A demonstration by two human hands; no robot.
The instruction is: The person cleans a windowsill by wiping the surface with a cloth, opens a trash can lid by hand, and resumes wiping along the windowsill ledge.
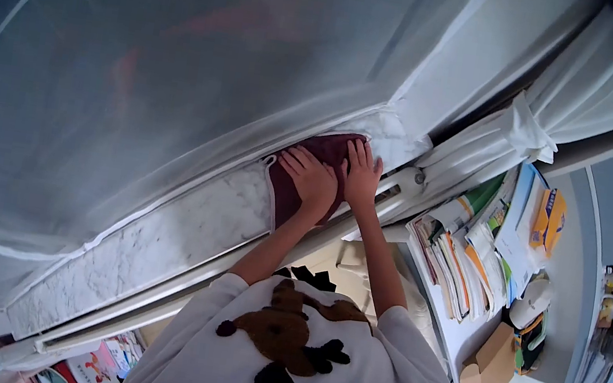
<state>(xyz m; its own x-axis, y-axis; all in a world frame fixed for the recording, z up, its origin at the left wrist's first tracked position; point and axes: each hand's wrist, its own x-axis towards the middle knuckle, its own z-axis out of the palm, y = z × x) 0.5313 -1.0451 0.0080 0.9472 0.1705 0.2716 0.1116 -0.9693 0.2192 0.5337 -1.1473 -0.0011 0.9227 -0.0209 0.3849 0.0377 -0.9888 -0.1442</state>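
Note:
A dark maroon cloth (284,198) with a pale edging and a small white loop lies on the marbled windowsill (186,210). My left hand (311,180) rests flat on the cloth with its fingers stretched out. Beside it, my right hand (361,174) presses on the cloth's right part, fingers also extended toward the window. The two hands are close together, near the thumbs. Part of the cloth is hidden under both hands, and its front end hangs toward the sill's near edge.
A sheer curtain (180,87) covers the window behind the sill. To the right hangs a knotted white curtain (519,127). Stacked books and papers (460,268) fill a desk at the right, near an open cardboard box (489,366). A white rail (115,328) runs along the sill's front.

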